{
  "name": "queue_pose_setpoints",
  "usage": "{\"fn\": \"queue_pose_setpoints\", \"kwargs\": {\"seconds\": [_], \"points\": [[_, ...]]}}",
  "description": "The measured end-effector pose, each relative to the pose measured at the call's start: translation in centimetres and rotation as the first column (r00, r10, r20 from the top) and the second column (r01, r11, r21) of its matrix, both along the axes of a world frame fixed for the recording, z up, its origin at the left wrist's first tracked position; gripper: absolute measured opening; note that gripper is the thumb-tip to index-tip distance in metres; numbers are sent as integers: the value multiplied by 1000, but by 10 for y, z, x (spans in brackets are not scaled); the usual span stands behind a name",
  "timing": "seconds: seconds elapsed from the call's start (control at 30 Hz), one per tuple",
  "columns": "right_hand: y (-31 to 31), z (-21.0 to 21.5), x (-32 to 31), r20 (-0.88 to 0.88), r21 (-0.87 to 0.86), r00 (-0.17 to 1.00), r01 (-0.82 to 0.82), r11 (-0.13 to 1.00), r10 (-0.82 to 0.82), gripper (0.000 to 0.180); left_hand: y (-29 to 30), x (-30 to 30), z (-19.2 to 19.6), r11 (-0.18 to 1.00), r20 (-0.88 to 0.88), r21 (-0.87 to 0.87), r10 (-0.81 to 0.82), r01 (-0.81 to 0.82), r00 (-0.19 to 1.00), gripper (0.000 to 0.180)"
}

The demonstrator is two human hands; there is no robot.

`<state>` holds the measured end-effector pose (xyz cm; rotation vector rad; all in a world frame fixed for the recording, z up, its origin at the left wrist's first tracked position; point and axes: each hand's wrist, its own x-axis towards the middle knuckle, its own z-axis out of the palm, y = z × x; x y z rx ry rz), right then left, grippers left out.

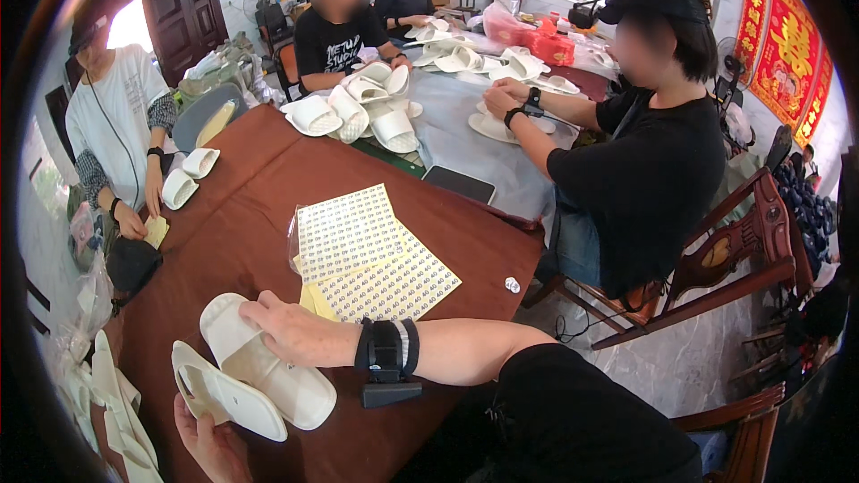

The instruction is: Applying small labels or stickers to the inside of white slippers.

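Two white slide slippers are at the near left of the brown-covered table. My left hand grips the nearer slipper from its lower side, with the sole tilted and a small dark mark on the footbed. My right hand reaches across from the right, fingers bent and pressed together at the strap of the other slipper. Whether a small sticker is between those fingertips is hidden. Just beyond my right hand lie sheets of small printed stickers, partly overlapping, with yellow edges.
More white slippers stand at the lower left edge. A pile of slippers and a dark tablet are beyond the sheets. A crumpled white scrap lies near the right edge. Several co-workers sit or stand around the tables; a wooden chair is at right.
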<state>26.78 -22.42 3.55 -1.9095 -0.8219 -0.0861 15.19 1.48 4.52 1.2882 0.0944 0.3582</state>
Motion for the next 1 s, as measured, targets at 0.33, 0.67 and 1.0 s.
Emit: {"fn": "queue_pose_setpoints", "kwargs": {"seconds": [0.33,0.67,1.0], "points": [[-2,1,2,28,28,999,31,999,-32,38,6,4,-8,996,44,17,86,-87,995,57],[-2,3,1,24,-57,1000,9,998,-8,33,17,5,-17,991,-23,114,71,-68,997,63],[1,-12,5,84,-166,996,37,985,-23,28,15,3,-16,971,-86,227,91,-69,992,64]]}}
